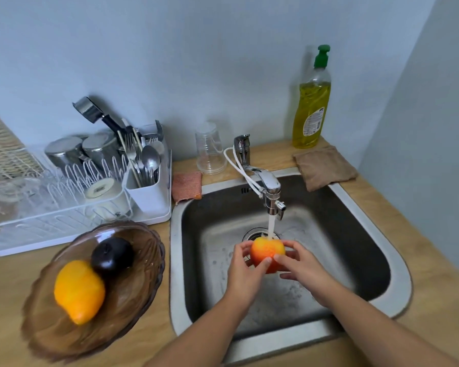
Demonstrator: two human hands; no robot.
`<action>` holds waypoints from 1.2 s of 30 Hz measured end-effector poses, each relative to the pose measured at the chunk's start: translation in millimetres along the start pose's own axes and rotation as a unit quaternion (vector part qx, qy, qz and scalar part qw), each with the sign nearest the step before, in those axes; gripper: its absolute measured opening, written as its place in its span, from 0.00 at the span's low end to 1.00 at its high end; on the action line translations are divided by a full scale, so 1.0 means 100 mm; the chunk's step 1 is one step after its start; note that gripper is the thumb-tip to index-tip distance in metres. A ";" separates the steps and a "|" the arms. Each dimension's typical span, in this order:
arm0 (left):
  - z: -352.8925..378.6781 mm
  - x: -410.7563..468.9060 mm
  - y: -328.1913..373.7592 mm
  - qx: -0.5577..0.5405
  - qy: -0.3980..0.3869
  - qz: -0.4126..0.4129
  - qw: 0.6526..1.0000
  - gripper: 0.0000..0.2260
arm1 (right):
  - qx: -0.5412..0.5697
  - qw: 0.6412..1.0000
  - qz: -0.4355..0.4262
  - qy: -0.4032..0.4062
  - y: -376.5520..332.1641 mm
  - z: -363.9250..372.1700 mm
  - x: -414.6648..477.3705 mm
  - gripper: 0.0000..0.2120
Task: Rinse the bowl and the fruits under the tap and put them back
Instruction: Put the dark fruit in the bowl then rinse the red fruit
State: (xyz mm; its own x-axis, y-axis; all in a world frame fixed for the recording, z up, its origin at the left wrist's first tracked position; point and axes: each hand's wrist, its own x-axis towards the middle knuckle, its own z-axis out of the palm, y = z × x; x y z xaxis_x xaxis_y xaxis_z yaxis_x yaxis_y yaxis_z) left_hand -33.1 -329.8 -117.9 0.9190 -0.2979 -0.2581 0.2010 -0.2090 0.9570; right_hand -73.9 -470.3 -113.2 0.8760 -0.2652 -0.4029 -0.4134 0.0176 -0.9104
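Fingers (292, 247) of left hand (243, 271) & right hand (305, 271) clasped wet fruit (266, 251) under tap (269, 186); we judged it firm, slippery; hold by sides.

The lower part of the red-yellow fruit (267, 251) is covered by fingers of the left hand (245, 271) and right hand (304, 268); the drain (251, 234) behind it is partly hidden. The dish rack (64, 207) at the left edge of the counter (435, 313) is cut off. The label (311, 124) of the soap bottle (313, 102) cannot be read.

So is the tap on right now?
On: a white stream falls from the tap onto the fruit held by the left hand and right hand.
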 end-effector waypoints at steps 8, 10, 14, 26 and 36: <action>-0.03 -0.02 0.11 -0.078 -0.045 0.016 0.996 0.15 | -0.052 0.994 -0.090 0.015 -0.12 0.18 -0.14 0.15; -0.02 -0.02 0.12 -0.060 -0.049 0.039 0.996 0.17 | -0.044 0.996 -0.081 0.014 -0.17 0.17 -0.11 0.13; 0.03 -0.01 0.05 -0.001 -0.061 0.106 0.992 0.23 | 0.048 0.997 0.058 0.011 -0.31 0.10 0.01 0.16; 0.29 0.21 0.25 -0.138 -0.008 -0.086 0.987 0.18 | -0.308 0.923 -0.226 0.041 -0.10 0.05 0.12 0.16; 0.29 0.21 0.41 -0.251 -0.047 -0.132 0.958 0.10 | -0.265 0.937 -0.198 0.114 -0.15 0.06 0.16 0.24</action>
State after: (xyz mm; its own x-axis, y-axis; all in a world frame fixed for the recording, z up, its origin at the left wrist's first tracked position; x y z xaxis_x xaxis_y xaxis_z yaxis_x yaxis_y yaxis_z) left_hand -15.5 -371.4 -87.4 0.7835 -0.3836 -0.4889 0.5824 0.1789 0.7930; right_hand -52.4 -468.6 -106.9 0.9360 -0.3495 0.0409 -0.1862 -0.5906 -0.7852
